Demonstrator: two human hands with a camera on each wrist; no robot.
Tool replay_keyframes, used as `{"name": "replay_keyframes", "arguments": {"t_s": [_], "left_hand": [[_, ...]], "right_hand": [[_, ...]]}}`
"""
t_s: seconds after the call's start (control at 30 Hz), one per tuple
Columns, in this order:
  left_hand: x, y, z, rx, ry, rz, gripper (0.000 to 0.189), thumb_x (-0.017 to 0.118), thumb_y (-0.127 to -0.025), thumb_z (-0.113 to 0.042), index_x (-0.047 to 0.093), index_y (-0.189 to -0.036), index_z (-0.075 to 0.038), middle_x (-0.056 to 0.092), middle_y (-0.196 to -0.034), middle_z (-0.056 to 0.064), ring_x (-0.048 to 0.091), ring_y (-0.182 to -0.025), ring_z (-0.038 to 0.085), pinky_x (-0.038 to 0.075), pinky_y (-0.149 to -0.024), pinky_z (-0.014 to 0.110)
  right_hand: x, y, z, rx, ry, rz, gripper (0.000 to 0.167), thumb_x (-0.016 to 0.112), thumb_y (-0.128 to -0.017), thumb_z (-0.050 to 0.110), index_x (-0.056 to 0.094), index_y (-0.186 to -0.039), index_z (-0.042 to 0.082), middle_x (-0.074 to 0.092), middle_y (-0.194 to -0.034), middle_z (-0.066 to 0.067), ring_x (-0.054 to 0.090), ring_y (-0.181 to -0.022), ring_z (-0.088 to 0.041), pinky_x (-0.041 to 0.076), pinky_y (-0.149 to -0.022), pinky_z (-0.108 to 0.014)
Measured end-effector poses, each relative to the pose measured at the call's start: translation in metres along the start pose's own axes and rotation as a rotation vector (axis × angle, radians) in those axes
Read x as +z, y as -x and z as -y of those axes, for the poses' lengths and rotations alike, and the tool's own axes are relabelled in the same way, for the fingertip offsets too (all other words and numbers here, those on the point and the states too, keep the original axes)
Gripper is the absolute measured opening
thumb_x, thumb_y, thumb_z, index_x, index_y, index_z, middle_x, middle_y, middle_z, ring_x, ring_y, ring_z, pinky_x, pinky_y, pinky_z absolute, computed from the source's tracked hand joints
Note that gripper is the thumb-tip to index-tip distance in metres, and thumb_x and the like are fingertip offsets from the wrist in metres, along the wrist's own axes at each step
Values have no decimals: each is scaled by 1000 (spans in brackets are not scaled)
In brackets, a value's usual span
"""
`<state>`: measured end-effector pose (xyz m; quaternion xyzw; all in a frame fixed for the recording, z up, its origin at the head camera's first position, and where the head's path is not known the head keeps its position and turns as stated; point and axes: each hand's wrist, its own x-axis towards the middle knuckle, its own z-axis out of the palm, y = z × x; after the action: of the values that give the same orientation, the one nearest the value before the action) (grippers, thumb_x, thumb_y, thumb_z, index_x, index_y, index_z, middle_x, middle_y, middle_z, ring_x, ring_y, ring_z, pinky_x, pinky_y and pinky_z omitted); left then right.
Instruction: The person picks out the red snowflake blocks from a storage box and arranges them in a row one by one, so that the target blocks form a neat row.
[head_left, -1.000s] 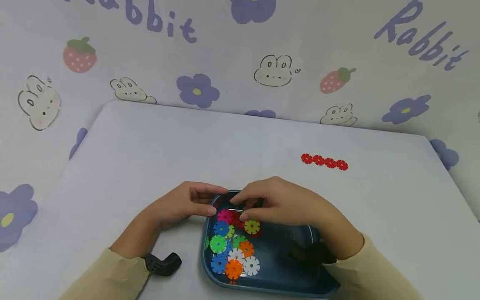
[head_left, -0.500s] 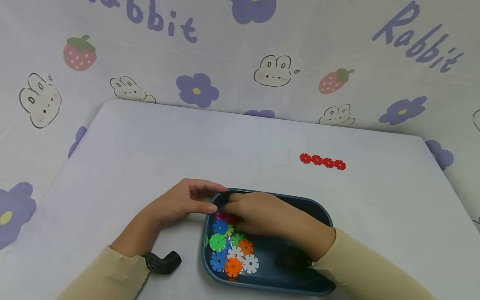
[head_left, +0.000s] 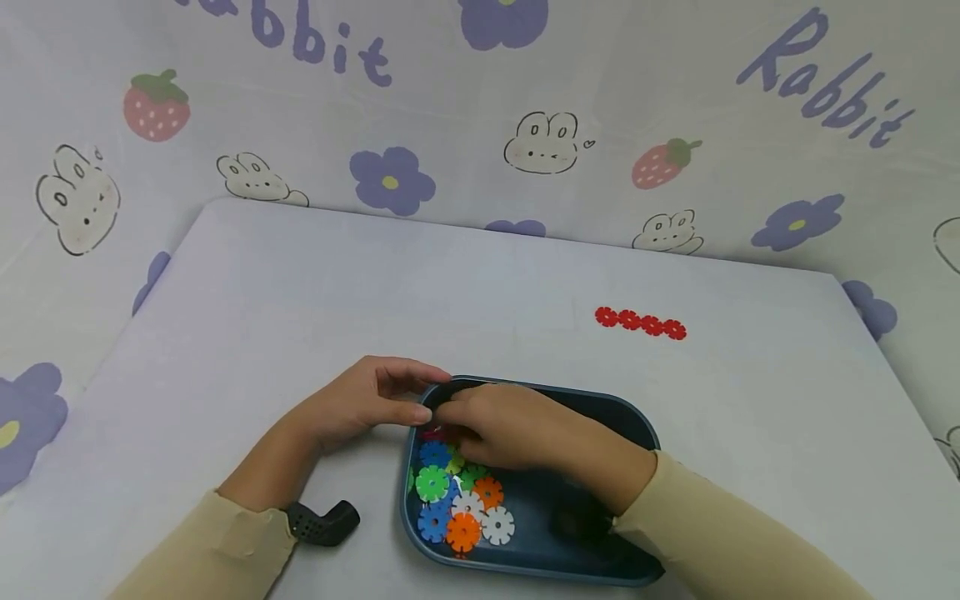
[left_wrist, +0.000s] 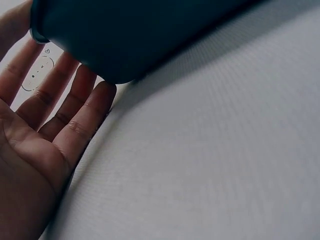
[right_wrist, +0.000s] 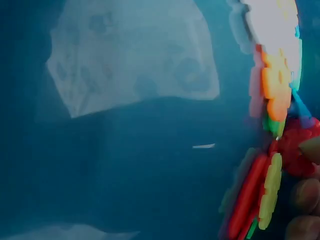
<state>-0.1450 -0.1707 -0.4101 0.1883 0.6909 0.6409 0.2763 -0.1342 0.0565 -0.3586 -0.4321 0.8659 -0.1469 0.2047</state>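
A dark blue tray stands before me, with several colourful plastic snowflake discs gathered at its left end. My left hand holds the tray's far left corner, thumb at the rim; in the left wrist view its fingers reach along the outer wall. My right hand is down inside the tray with curled fingers. In the right wrist view a fingertip lies on a red snowflake disc, which it seems to pinch; other fingers show below. A stack of red and yellow discs leans beside it.
Beyond the tray lies a row of joined red snowflake discs on the white table. A black wrist device sits at the left sleeve. A cloth printed with rabbits and flowers hangs behind.
My right hand has gone from above the tray down among the discs and closed in on a red one. The left hand keeps to the same corner. The yellow disc is now covered.
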Motion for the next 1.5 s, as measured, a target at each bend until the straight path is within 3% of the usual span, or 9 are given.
{"name": "replay_keyframes", "arguments": {"t_s": [0.4, 0.63, 0.97, 1.3, 1.5], "left_hand": [[-1, 0, 1, 7, 15, 9, 45, 77, -84, -20, 66, -127, -14, 66, -128, 4, 59, -116, 25, 50, -97, 33], [-3, 0, 1, 10, 6, 1, 45, 77, -84, -19, 65, -128, -12, 65, -130, 5, 60, -116, 25, 50, -97, 31], [-2, 0, 2, 8, 10, 17, 48, 77, -85, -21, 63, -129, -9, 64, -131, 9, 60, -118, 25, 50, -98, 30], [1, 1, 4, -16, 24, 8, 47, 76, -84, -17, 64, -129, -9, 65, -128, 8, 60, -116, 25, 51, -96, 32], [1, -1, 4, -1, 13, 1, 45, 74, -85, -14, 64, -129, -9, 64, -129, 9, 59, -117, 26, 50, -97, 32]], "right_hand": [[-10, 5, -7, -20, -298, 23, 30, 63, -94, 12, 68, -122, 16, 70, -105, 5, 59, -84, -7, 53, -80, -18], [-21, 9, -11, -60, -285, -42, 25, 65, -93, 11, 73, -116, 14, 72, -108, 3, 62, -93, -8, 54, -86, -20], [-32, 20, -6, 23, -289, -73, 38, 76, -85, 9, 70, -123, 11, 72, -114, -2, 69, -93, -11, 57, -81, -23], [-45, 41, -7, 111, -396, -211, 43, 77, -84, 11, 68, -126, 14, 73, -111, -2, 71, -90, -9, 58, -78, -24], [-52, 51, -11, 103, -424, -268, 43, 79, -83, 16, 69, -125, 15, 74, -108, -1, 72, -89, -10, 59, -78, -26]]}}
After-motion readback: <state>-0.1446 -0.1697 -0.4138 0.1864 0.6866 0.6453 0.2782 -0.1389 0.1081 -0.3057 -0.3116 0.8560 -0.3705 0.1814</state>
